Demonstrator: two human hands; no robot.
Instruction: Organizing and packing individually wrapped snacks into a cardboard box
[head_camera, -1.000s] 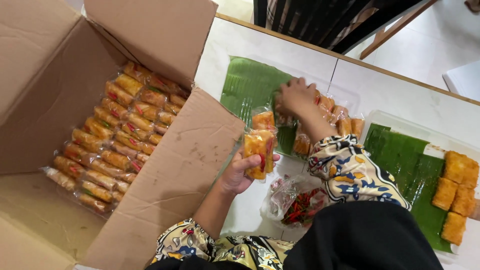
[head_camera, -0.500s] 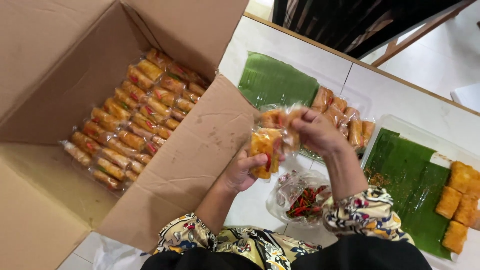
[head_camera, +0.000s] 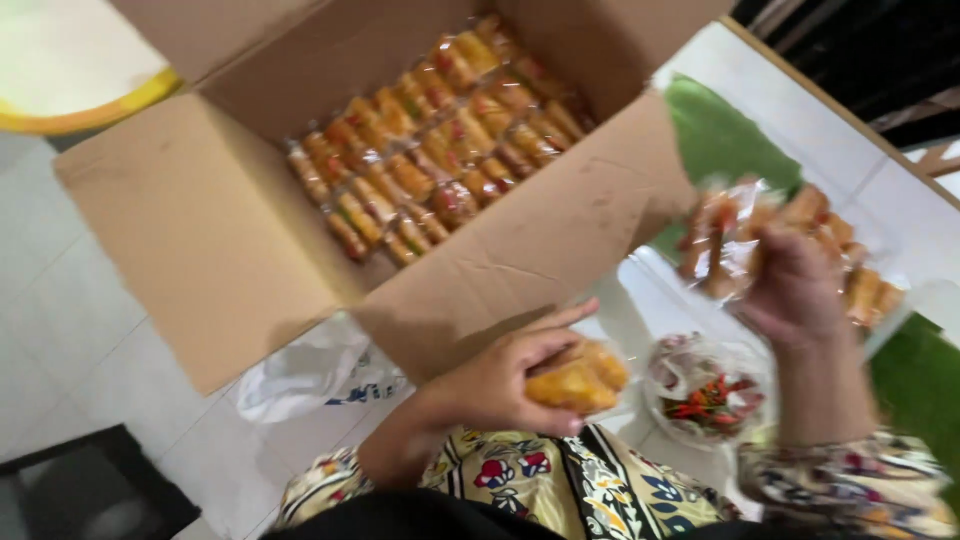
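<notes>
The left hand (head_camera: 505, 375) is curled around a golden-yellow fried snack in a clear plastic wrapper (head_camera: 580, 378), fingers clasped under and over it, low in the view just in front of the near flap of the large open brown cardboard box (head_camera: 210, 230). The right hand (head_camera: 795, 290) is raised beside the box's right flap, its fingers pinched on a clear plastic bag holding more orange-brown fried pieces (head_camera: 720, 240), which is blurred. Inside the box, rows of wrapped fried snacks (head_camera: 440, 130) lie packed against its far corner. Between the two hands, on the white table (head_camera: 780, 120), sits a small clear bag of red and green chillies (head_camera: 710, 392). A green banana leaf (head_camera: 720, 140) lies along the table's far edge.
</notes>
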